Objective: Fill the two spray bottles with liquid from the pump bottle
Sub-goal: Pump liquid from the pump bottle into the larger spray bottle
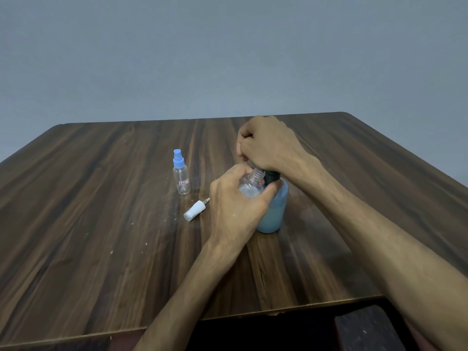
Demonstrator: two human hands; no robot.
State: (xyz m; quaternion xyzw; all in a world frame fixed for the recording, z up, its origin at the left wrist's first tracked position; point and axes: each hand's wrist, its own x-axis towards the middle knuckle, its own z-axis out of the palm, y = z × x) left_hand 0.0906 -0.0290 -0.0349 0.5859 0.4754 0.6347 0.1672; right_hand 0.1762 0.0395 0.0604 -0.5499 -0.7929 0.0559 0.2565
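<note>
Left hand [234,201] grips an open clear spray bottle [250,186], tilted with its threaded neck up beside the pump; its lower part is hidden in the fingers, and pale liquid shows inside. Just behind it, touching the thumb, stands one pump bottle [273,211] of light blue liquid, dark collar on top, with no label to read. Left of the hand one white spray cap [194,211] lies on its side on the table [101,224]. Farther left a second spray bottle [181,173] stands upright, blue cap on, bearing a small red-edged label too small to read. Right hand [268,144], farthest, is curled over the pump head, which it hides.
</note>
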